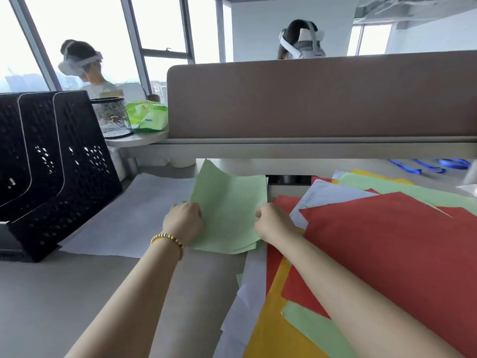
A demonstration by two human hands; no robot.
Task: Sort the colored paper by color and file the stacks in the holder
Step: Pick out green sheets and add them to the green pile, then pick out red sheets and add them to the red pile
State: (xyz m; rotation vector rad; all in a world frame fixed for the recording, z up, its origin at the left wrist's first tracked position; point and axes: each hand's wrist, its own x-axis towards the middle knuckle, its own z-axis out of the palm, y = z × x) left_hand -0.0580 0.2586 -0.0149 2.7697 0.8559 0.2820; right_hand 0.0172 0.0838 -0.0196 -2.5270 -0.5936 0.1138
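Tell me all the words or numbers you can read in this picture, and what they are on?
None can be read.
Green packet beside the mesh cup: it has a small dark mark, too blurred to read.
Green sheets held by the left hand and right hand: blank.
Red paper, yellow paper, white paper: blank.
Black holder: no label visible.

Bright daylight from blown-out windows, soft overall blur, wide-angle edge bending
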